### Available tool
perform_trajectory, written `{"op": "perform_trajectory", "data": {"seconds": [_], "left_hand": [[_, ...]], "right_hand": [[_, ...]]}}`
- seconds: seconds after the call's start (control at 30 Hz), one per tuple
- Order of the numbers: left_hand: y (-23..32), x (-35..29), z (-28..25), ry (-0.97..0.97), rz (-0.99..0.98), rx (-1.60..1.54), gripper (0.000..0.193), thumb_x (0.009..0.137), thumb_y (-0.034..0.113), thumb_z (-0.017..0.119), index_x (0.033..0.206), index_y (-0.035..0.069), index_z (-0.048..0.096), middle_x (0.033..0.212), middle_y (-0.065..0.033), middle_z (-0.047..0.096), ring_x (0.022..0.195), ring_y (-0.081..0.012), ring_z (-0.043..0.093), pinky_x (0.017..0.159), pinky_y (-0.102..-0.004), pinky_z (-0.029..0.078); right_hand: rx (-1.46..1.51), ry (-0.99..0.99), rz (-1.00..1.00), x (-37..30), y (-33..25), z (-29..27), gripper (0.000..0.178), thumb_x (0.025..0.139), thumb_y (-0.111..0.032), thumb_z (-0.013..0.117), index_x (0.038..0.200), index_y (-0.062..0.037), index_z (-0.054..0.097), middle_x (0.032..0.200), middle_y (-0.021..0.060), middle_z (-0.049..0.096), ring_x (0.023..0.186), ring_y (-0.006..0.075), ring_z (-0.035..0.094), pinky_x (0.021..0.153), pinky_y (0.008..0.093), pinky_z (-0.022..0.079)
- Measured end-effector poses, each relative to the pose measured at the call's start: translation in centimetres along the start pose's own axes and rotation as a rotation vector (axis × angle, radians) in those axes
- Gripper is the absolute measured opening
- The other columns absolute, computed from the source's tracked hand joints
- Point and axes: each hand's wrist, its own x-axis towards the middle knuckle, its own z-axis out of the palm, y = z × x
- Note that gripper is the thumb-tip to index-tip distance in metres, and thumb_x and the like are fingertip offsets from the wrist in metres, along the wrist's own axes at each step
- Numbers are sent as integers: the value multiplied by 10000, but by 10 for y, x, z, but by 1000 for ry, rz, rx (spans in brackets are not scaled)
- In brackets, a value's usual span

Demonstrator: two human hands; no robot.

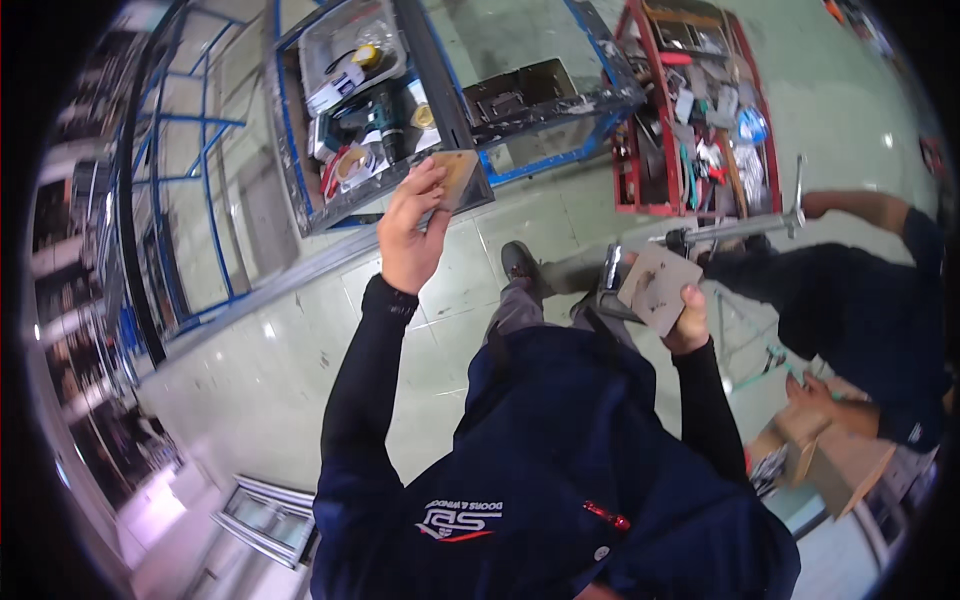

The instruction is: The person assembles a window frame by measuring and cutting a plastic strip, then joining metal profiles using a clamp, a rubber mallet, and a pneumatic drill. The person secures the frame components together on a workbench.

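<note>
My left hand (pixel 408 228) is raised beside the corner of the blue-edged frame bench. Its fingers and thumb are closed on a small flat tan plate (pixel 457 181), seen at a slant. On the right, my right hand (pixel 690 322) grips the lower edge of a square beige plate (pixel 660 289) with dark marks and rounded corners. Just behind that plate is a metal clamp (pixel 612 268), partly covered by it. A long silver bar with a handle (pixel 745 228) runs from there toward the co-worker; whether they are joined is hard to tell.
A tray bench (pixel 440 100) holds a cordless drill (pixel 383 122), tape and a white bin (pixel 350 45). A red tool cart (pixel 622 160) full of hand tools stands at the far right. A co-worker (pixel 865 310) bends close on my right, by an open cardboard box (pixel 850 465). Blue metal racks (pixel 207 150) line the left.
</note>
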Motion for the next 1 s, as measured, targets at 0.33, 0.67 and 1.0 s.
{"op": "perform_trajectory", "data": {"seconds": [0.33,0.67,1.0], "left_hand": [[-70,-17,10,-298,123,90,277,723,18,782,957,46,636,1308,-147,561,1287,-388,500,1026,-463,460],[-63,-19,10,-209,52,110,378,696,184,862,925,50,592,1298,-137,550,1283,-379,489,1024,-458,449],[-54,-39,34,1,-188,222,422,679,171,850,949,39,554,1253,-152,556,1182,-362,535,985,-433,461]], "right_hand": [[-63,105,-122,-1,33,65,879,699,-496,736,1324,72,490,1280,165,585,1005,211,621,853,344,519],[-13,18,34,33,36,81,925,696,-532,744,1387,0,438,1373,213,514,1152,299,567,969,432,492],[-78,-195,185,82,1,68,829,734,-457,758,1336,42,481,1259,164,602,1013,232,636,871,372,532]]}}
